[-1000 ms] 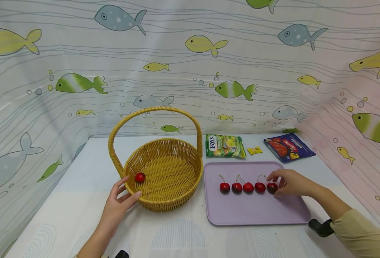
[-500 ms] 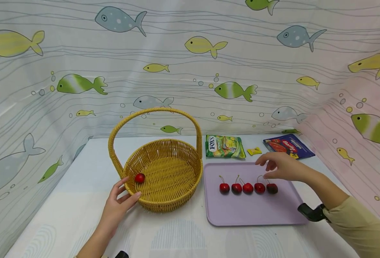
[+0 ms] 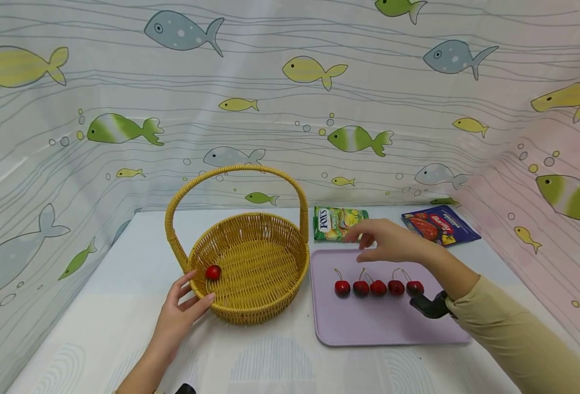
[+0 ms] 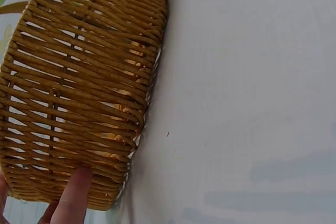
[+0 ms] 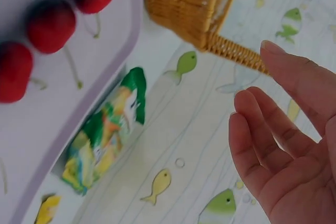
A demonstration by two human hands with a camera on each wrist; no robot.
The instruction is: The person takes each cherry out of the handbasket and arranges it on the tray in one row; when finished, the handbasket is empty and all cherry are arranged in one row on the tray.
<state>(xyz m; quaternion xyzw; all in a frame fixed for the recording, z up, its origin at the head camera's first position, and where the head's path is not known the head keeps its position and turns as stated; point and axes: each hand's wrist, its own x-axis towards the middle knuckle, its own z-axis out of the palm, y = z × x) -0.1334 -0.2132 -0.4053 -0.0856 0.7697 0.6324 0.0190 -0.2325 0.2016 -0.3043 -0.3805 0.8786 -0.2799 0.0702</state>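
You're working inside a booth hung with a pale curtain (image 3: 270, 109) printed with wavy lines, bubbles and fish in yellow, green and grey-blue. Its right side (image 3: 556, 180) takes on a pinkish tint. Under it lies a white table (image 3: 137, 257), its near edge patterned with faint blue-grey arches. The light on everything is soft and even, with only faint shadows.

table (image 3: 122, 273): pale cloth, lower frame | basket (image 3: 250, 262): centre-left | tray (image 3: 383, 323): purple, just right of basket | green packet (image 3: 331, 224): behind tray's left end | blue packet (image 3: 440, 224): upper right, near back wall
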